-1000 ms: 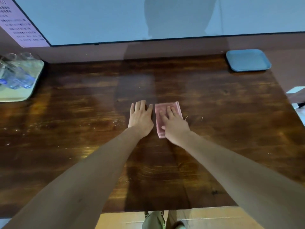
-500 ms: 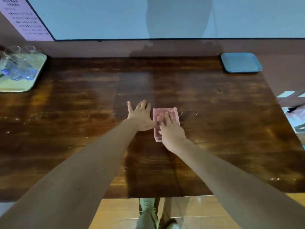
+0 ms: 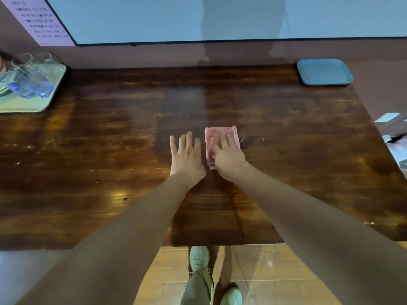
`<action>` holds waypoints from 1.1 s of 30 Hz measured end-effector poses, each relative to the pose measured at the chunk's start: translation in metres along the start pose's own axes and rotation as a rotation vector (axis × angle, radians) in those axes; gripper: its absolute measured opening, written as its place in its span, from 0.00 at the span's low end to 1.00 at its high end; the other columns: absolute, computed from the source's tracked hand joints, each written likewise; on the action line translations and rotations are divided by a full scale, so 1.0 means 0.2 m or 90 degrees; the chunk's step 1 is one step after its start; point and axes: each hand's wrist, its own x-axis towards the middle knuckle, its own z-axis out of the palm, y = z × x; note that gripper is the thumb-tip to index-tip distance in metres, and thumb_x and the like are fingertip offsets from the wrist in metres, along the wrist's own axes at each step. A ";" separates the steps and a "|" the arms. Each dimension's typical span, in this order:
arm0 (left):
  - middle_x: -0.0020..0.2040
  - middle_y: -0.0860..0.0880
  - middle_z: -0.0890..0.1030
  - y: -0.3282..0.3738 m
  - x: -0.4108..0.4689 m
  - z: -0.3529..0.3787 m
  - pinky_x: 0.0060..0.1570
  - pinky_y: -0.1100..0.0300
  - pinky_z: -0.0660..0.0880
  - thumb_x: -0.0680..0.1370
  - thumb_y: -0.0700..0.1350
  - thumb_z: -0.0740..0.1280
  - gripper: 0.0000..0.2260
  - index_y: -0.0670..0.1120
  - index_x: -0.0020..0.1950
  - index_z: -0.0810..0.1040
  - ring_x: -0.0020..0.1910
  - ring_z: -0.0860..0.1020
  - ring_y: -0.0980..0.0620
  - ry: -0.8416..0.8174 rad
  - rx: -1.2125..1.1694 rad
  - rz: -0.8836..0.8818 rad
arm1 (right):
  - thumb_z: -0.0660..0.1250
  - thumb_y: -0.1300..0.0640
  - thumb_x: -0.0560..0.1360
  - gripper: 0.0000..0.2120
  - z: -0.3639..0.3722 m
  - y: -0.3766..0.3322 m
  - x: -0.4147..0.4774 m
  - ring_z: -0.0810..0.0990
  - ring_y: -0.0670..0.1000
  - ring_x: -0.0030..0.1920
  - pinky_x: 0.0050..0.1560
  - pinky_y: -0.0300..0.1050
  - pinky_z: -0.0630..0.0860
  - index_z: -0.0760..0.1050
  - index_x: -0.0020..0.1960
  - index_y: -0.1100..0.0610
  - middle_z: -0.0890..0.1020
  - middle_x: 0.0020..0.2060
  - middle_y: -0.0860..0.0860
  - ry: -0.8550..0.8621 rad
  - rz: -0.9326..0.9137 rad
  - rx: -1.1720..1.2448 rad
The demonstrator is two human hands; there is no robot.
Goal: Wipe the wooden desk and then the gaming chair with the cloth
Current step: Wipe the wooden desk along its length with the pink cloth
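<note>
Evidently soft, light and limp, the cloth (image 3: 220,139) lay folded under our flat right hand (image 3: 228,156), best pressed mid-fold; our left hand (image 3: 186,157) rested open on the desk (image 3: 286,150).

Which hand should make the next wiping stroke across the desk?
Right. The right hand lies flat on the pink cloth; the left hand rests on bare desk beside it.

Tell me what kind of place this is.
Probably a lounge or hotel-style room, hard to say firmly: a wooden desk, a big screen behind it, and a tray of drinking glasses at the left.
</note>
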 end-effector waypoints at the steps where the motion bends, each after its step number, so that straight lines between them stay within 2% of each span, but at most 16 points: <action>1: 0.78 0.41 0.62 0.00 -0.05 0.01 0.80 0.38 0.53 0.73 0.51 0.68 0.31 0.46 0.74 0.68 0.77 0.59 0.40 0.015 -0.028 0.000 | 0.66 0.42 0.83 0.45 0.04 -0.01 -0.07 0.39 0.63 0.84 0.83 0.59 0.47 0.40 0.86 0.55 0.41 0.84 0.61 0.009 -0.004 -0.015; 4: 0.77 0.43 0.67 -0.02 -0.26 0.07 0.72 0.42 0.65 0.77 0.49 0.62 0.26 0.48 0.76 0.70 0.73 0.67 0.41 0.049 -0.076 -0.003 | 0.64 0.40 0.83 0.47 0.15 -0.03 -0.23 0.39 0.64 0.84 0.83 0.57 0.42 0.39 0.86 0.56 0.41 0.84 0.62 0.021 -0.031 -0.062; 8: 0.81 0.46 0.64 -0.09 -0.46 0.19 0.76 0.43 0.64 0.85 0.54 0.51 0.25 0.53 0.83 0.62 0.78 0.63 0.44 0.050 -0.088 0.007 | 0.67 0.42 0.82 0.47 0.14 -0.01 -0.25 0.38 0.62 0.84 0.83 0.56 0.50 0.39 0.86 0.53 0.38 0.84 0.59 -0.021 -0.040 -0.032; 10: 0.82 0.48 0.63 -0.11 -0.46 0.21 0.77 0.44 0.61 0.86 0.55 0.50 0.25 0.55 0.83 0.62 0.79 0.62 0.46 0.060 -0.107 0.006 | 0.69 0.43 0.82 0.47 0.07 0.00 -0.18 0.38 0.61 0.84 0.82 0.57 0.55 0.40 0.86 0.52 0.38 0.85 0.57 -0.031 -0.034 -0.019; 13: 0.81 0.50 0.63 -0.11 -0.45 0.24 0.77 0.45 0.60 0.87 0.57 0.50 0.23 0.56 0.82 0.63 0.78 0.62 0.48 0.077 -0.100 0.001 | 0.65 0.48 0.85 0.40 -0.02 0.00 -0.06 0.38 0.60 0.84 0.80 0.59 0.60 0.43 0.86 0.51 0.40 0.85 0.56 -0.019 -0.018 -0.001; 17: 0.81 0.49 0.65 -0.11 -0.45 0.25 0.76 0.45 0.62 0.86 0.56 0.51 0.23 0.54 0.81 0.66 0.78 0.64 0.47 0.101 -0.101 0.003 | 0.61 0.52 0.87 0.36 -0.02 0.00 -0.03 0.36 0.60 0.84 0.80 0.61 0.58 0.43 0.87 0.50 0.39 0.85 0.55 -0.012 0.000 0.016; 19: 0.80 0.48 0.67 -0.10 -0.47 0.24 0.76 0.45 0.64 0.86 0.56 0.52 0.23 0.52 0.80 0.67 0.77 0.65 0.46 0.106 -0.094 -0.004 | 0.63 0.51 0.86 0.39 0.02 -0.02 -0.09 0.35 0.60 0.84 0.81 0.64 0.60 0.41 0.86 0.49 0.38 0.85 0.55 -0.017 0.008 0.028; 20: 0.80 0.47 0.67 -0.09 -0.48 0.23 0.76 0.46 0.64 0.86 0.55 0.53 0.23 0.52 0.80 0.68 0.77 0.65 0.46 0.106 -0.095 -0.006 | 0.65 0.49 0.85 0.41 0.06 -0.02 -0.14 0.35 0.60 0.84 0.81 0.64 0.58 0.40 0.86 0.49 0.37 0.85 0.55 -0.020 0.005 0.029; 22: 0.80 0.46 0.68 -0.08 -0.51 0.21 0.77 0.46 0.64 0.85 0.55 0.53 0.24 0.50 0.80 0.68 0.78 0.65 0.45 0.095 -0.101 -0.010 | 0.67 0.43 0.82 0.47 0.15 -0.04 -0.27 0.35 0.61 0.83 0.82 0.60 0.45 0.38 0.86 0.51 0.37 0.84 0.58 -0.008 -0.014 0.008; 23: 0.81 0.46 0.67 -0.08 -0.53 0.20 0.78 0.46 0.63 0.85 0.55 0.53 0.25 0.50 0.81 0.68 0.79 0.64 0.45 0.086 -0.100 -0.012 | 0.67 0.41 0.81 0.49 0.22 -0.05 -0.35 0.35 0.62 0.83 0.79 0.58 0.38 0.37 0.85 0.52 0.36 0.84 0.58 0.009 -0.021 -0.005; 25: 0.82 0.45 0.65 -0.07 -0.54 0.19 0.79 0.46 0.62 0.85 0.56 0.52 0.26 0.50 0.82 0.66 0.80 0.63 0.46 0.074 -0.100 -0.016 | 0.66 0.38 0.81 0.50 0.33 -0.06 -0.48 0.34 0.62 0.83 0.75 0.56 0.33 0.34 0.85 0.53 0.35 0.83 0.59 0.033 -0.030 -0.033; 28: 0.82 0.46 0.65 -0.07 -0.54 0.20 0.79 0.46 0.62 0.84 0.58 0.52 0.26 0.51 0.82 0.66 0.81 0.62 0.46 0.071 -0.098 -0.024 | 0.66 0.37 0.81 0.51 0.37 -0.06 -0.49 0.34 0.62 0.83 0.75 0.55 0.36 0.34 0.85 0.52 0.35 0.84 0.58 0.026 -0.028 -0.036; 31: 0.81 0.47 0.65 -0.08 -0.52 0.22 0.78 0.45 0.63 0.84 0.58 0.53 0.25 0.52 0.81 0.67 0.80 0.63 0.46 0.077 -0.094 -0.027 | 0.67 0.39 0.81 0.48 0.27 -0.04 -0.37 0.36 0.61 0.84 0.82 0.56 0.47 0.38 0.86 0.51 0.37 0.84 0.57 0.007 -0.024 0.001; 33: 0.81 0.48 0.65 -0.09 -0.52 0.24 0.78 0.45 0.63 0.85 0.59 0.53 0.25 0.53 0.80 0.67 0.79 0.63 0.46 0.088 -0.091 -0.028 | 0.67 0.41 0.82 0.46 0.19 -0.04 -0.27 0.37 0.61 0.84 0.82 0.57 0.53 0.40 0.86 0.50 0.38 0.85 0.56 0.012 -0.016 0.021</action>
